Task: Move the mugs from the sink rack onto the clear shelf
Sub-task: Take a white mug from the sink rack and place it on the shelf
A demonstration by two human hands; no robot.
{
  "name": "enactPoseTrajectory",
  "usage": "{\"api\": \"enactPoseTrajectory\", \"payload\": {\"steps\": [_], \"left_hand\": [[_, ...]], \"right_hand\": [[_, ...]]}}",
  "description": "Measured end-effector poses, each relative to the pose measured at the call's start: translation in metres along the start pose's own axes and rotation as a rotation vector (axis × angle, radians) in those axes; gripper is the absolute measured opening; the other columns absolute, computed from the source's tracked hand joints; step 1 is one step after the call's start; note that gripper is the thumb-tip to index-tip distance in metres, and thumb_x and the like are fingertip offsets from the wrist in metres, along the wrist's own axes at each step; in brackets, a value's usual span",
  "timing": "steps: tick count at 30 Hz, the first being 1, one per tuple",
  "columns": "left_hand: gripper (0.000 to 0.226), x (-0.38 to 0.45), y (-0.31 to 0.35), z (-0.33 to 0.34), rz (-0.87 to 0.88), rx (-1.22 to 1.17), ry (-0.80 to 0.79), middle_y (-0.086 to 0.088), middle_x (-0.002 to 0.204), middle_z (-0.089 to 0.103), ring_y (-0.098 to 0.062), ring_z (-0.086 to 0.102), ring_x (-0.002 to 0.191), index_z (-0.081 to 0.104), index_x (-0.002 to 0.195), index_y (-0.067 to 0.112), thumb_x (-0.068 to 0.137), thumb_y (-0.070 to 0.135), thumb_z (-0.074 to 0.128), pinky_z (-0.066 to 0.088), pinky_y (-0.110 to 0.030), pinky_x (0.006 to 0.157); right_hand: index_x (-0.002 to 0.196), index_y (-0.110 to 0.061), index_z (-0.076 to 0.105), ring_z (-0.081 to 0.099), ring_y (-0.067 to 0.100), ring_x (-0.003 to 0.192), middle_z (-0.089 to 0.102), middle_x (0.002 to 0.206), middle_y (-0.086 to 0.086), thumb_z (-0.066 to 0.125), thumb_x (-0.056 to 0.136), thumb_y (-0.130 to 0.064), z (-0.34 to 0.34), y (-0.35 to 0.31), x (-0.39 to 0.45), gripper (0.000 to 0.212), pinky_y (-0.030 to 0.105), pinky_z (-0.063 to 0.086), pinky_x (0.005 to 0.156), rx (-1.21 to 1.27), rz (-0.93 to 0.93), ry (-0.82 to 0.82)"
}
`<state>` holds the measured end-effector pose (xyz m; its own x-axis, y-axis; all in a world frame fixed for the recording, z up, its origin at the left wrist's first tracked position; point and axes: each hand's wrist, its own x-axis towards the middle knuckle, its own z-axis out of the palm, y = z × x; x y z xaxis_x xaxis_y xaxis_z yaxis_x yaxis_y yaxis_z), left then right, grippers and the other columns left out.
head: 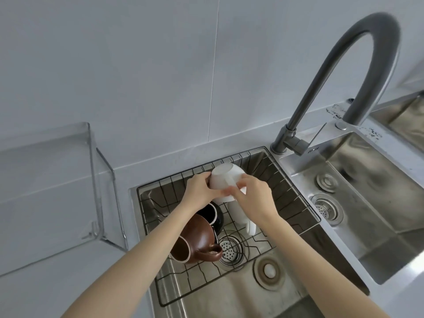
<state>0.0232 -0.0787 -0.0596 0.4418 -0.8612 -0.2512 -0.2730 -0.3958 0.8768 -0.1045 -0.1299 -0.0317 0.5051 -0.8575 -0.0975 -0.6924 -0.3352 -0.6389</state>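
Above the wire sink rack (270, 180), both hands hold a white mug (223, 180) tipped on its side, its flat base turned up and away toward the tiled wall (137, 65). The mug is plain, glossy and rounded, with a white handle facing the right hand (253, 195). The left hand (199, 189) is wrapped against the mug's left side, fingers closed on it; the right hand's fingers pinch at the handle, blurred where the two hands meet.

The rack sits in the left basin of a steel double sink (344, 203). Lying in it are a brown mug (197, 237) on its side, mouth toward the lower left and handle pointing right, and a black mug (214, 214) just behind it, touching it and partly covered by the left forearm. Another white mug (241, 216) lies under the right wrist, mostly hidden, so its shape is hard to read. A round drain strainer (229, 247) shows through the rack wires.

The clear shelf (68, 157) stands on the counter to the left, cut off by the frame edge. A grey gooseneck faucet (344, 76) arches over the right basin.
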Motion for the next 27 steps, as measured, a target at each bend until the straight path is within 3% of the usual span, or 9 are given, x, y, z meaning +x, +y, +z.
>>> {"api": "enactPoseTrajectory", "payload": {"steps": [4,7,9,11,15,18,22,27], "left_hand": [[0.064,-0.015,0.028,-0.025,0.055,-0.01,0.092,-0.005,0.096,0.073,-0.023,0.067,0.092,0.066,0.1,0.011,0.047,0.044,0.081,0.055,-0.038,0.081],[0.056,-0.039,0.05,-0.058,0.086,-0.03,0.207,-0.004,0.094,0.072,-0.02,0.065,0.086,0.066,0.098,0.01,0.054,0.038,0.085,0.051,-0.025,0.067],[0.05,-0.054,0.061,-0.079,0.112,-0.043,0.251,-0.005,0.09,0.073,-0.019,0.064,0.079,0.066,0.093,0.01,0.055,0.036,0.085,0.047,-0.014,0.058],[0.047,-0.075,0.068,-0.107,0.157,-0.033,0.313,-0.004,0.082,0.071,-0.016,0.058,0.07,0.066,0.089,0.01,0.055,0.036,0.085,0.041,-0.009,0.051],[0.044,-0.123,0.071,-0.173,0.191,0.006,0.464,0.001,0.07,0.066,-0.012,0.052,0.062,0.066,0.085,0.011,0.053,0.035,0.086,0.038,-0.014,0.052],[0.043,-0.156,0.058,-0.221,0.171,0.041,0.595,0.007,0.063,0.06,-0.009,0.046,0.056,0.065,0.08,0.012,0.05,0.034,0.087,0.034,-0.013,0.049],[0.046,-0.189,0.034,-0.271,0.11,0.064,0.71,-0.004,0.076,0.07,-0.017,0.053,0.066,0.065,0.082,0.012,0.049,0.035,0.087,0.04,-0.026,0.058],[0.048,-0.218,-0.008,-0.324,0.013,0.09,0.82,0.004,0.07,0.061,-0.016,0.051,0.065,0.064,0.087,0.013,0.051,0.035,0.086,0.039,-0.024,0.057]], "right_hand": [[0.075,-0.007,0.071,0.046,0.015,0.058,0.061,0.085,0.005,0.062,0.081,-0.027,-0.025,-0.033,-0.01,0.023,0.03,0.033,0.06,0.073,-0.097,0.03],[0.079,-0.007,0.071,0.044,0.01,0.053,0.067,0.107,0.007,0.062,0.082,-0.026,-0.044,-0.072,-0.025,0.021,0.017,0.034,0.057,0.109,-0.201,0.071],[0.082,-0.005,0.071,0.053,0.016,0.06,0.065,0.116,0.008,0.062,0.083,-0.026,-0.052,-0.095,-0.035,0.022,0.017,0.035,0.06,0.114,-0.257,0.093],[0.083,-0.004,0.071,0.061,0.03,0.08,0.063,0.117,0.014,0.062,0.083,-0.024,-0.055,-0.123,-0.05,0.022,0.025,0.034,0.064,0.149,-0.334,0.105],[0.079,-0.002,0.07,0.06,0.034,0.08,0.065,0.112,0.018,0.063,0.083,-0.023,-0.041,-0.183,-0.074,0.023,0.033,0.037,0.067,0.217,-0.508,0.088],[0.079,-0.003,0.071,0.06,0.029,0.087,0.067,0.109,0.011,0.063,0.084,-0.023,-0.013,-0.226,-0.083,0.022,0.031,0.036,0.066,0.235,-0.601,0.016],[0.073,-0.007,0.068,0.046,0.015,0.062,0.056,0.08,-0.002,0.061,0.085,-0.024,0.031,-0.271,-0.088,0.023,0.018,0.033,0.056,0.255,-0.703,-0.094],[0.071,-0.008,0.066,0.043,0.008,0.055,0.046,0.067,-0.009,0.058,0.086,-0.028,0.095,-0.319,-0.089,0.027,0.016,0.033,0.053,0.253,-0.758,-0.256]]}}
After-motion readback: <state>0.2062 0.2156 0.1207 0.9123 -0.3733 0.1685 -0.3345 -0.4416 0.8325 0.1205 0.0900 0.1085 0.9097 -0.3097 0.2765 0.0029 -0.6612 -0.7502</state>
